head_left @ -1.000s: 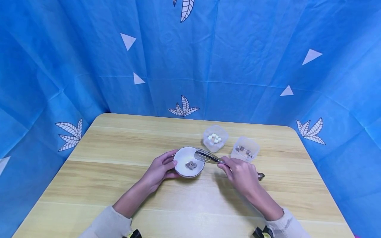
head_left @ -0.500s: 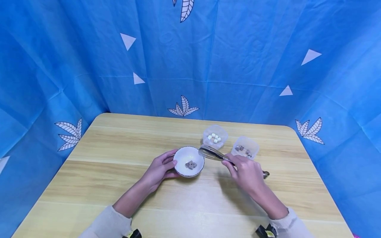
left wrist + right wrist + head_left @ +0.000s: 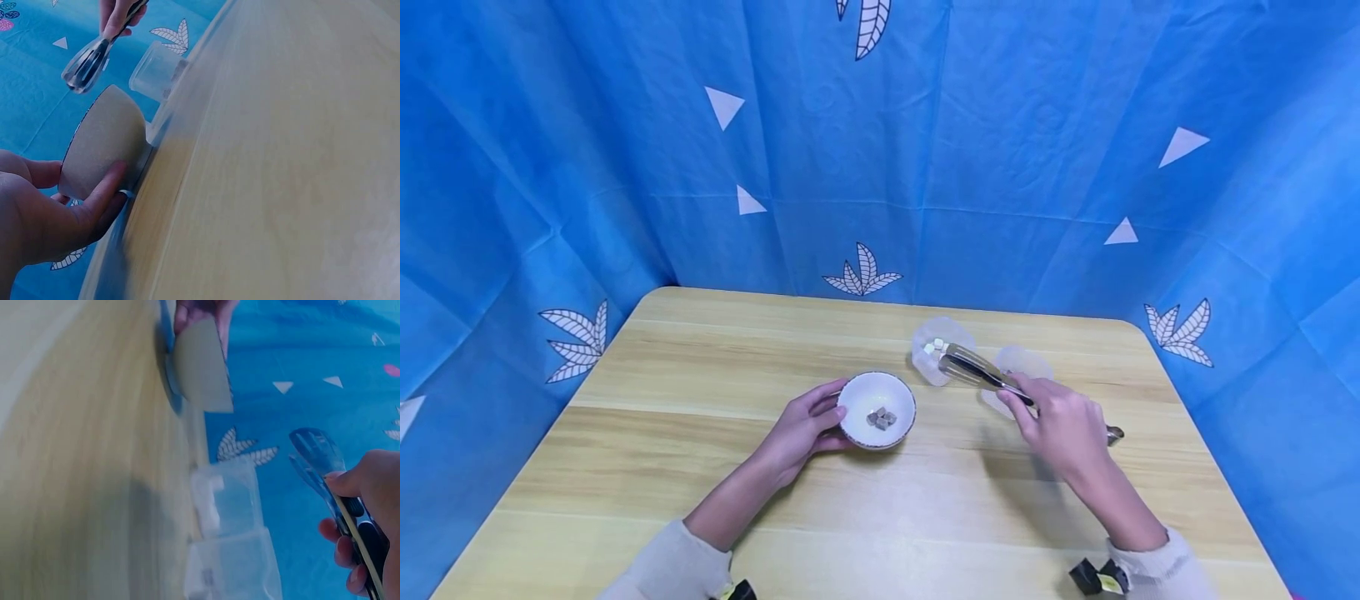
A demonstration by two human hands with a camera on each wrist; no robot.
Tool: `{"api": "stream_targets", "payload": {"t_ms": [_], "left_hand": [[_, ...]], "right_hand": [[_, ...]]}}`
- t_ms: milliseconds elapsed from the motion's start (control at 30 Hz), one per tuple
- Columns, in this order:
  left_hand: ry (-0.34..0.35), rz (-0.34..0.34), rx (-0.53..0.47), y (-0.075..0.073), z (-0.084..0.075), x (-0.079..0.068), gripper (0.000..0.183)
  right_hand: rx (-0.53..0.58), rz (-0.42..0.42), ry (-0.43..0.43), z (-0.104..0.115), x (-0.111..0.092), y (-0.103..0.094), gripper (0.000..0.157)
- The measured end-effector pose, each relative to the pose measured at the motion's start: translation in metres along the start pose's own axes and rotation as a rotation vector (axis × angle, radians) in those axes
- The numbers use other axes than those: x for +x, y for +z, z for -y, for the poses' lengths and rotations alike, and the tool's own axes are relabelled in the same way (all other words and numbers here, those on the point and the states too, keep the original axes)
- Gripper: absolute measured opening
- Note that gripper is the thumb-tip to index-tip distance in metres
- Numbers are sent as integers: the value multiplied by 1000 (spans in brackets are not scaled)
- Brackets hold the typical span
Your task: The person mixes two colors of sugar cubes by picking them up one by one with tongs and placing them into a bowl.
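My left hand (image 3: pixel 801 429) holds a white bowl (image 3: pixel 867 393) with a dark speckled rim, its thumb at the rim and fingers round the side. Several greyish-brown cubes (image 3: pixel 882 419) lie in the bowl. In my right hand (image 3: pixel 1063 425) is a pair of metal tongs (image 3: pixel 973 367) with slotted ends and dark grips. The tong ends overlap the near right side of a clear container (image 3: pixel 921 365) in the head view, covering part of the white cubes (image 3: pixel 935 344) inside. From the right wrist view, the tongs (image 3: pixel 317 453) stand above the containers, their tips apart.
A second clear container (image 3: pixel 1028 360) stands right of the first, partly covered by my right hand and the tongs; dark pieces (image 3: pixel 207 578) show faintly through its wall. The wooden table (image 3: pixel 700 350) ends at a blue patterned cloth (image 3: pixel 1000 167) behind and at the sides.
My right hand has carried the tongs away from over the bowl, rightward and back, to the container of white cubes. The left hand and bowl have stayed in place.
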State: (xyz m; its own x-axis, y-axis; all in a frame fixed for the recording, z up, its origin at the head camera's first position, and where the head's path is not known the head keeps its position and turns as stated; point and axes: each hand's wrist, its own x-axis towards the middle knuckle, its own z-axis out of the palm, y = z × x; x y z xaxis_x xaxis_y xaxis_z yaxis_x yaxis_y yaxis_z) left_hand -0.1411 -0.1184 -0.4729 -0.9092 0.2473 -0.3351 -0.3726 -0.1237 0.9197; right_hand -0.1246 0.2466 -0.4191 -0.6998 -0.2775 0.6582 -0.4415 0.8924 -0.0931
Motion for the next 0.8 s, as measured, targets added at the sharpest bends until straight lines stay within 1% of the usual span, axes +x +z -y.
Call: {"api": "stream_targets", "payload": {"t_ms": [133, 267, 433, 633, 800], "left_hand": [[1, -6, 1, 1, 0, -1, 55], [1, -9, 2, 1, 0, -1, 55], [2, -5, 1, 2, -1, -1, 55], [1, -1, 1, 1, 0, -1, 56], [2, 2, 1, 1, -1, -1, 56]], "right_hand": [[-47, 22, 28, -12, -1, -9, 32], [-102, 52, 65, -22, -3, -16, 35], [-147, 84, 105, -32, -5, -21, 35], [-198, 89, 106, -42, -9, -25, 32], [-226, 96, 89, -47, -9, -27, 26]]}}
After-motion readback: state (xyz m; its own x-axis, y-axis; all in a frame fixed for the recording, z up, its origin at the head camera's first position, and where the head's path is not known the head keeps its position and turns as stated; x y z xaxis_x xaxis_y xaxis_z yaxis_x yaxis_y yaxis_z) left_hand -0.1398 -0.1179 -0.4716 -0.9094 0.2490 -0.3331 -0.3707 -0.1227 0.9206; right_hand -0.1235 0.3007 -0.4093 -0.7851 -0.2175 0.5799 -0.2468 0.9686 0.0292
